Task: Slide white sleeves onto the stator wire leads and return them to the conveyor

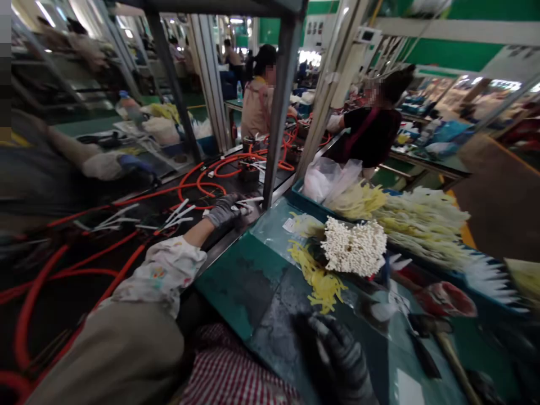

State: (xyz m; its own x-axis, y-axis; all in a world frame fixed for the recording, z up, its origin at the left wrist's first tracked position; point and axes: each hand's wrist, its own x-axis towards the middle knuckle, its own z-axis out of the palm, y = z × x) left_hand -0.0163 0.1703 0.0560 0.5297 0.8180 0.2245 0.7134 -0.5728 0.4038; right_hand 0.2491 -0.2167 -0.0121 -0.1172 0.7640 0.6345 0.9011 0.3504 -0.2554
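My left hand [225,209], in a grey glove, reaches to the conveyor's edge with its fingers closed around white sleeved wire ends [252,201]. Near it, orange cables [198,185] with more white sleeved ends [179,216] lie across the dark belt. My right hand [341,351], also gloved, hovers low over the green work mat [240,275]. Its fingers are curled together and somewhat blurred; whatever they may hold is hidden. Beyond it are loose yellow tubing pieces [318,281] and a bundle of thin white tubes [354,247] seen end-on.
A blue tray [297,194] holds yellow and white sleeves [417,225] and clear plastic bags [331,180]. At right lie a hammer [449,349] and a red-and-white roll [447,298]. A metal post [278,112] rises beside my left hand. Co-workers [373,124] stand along the line; a gloved hand [135,164] is at left.
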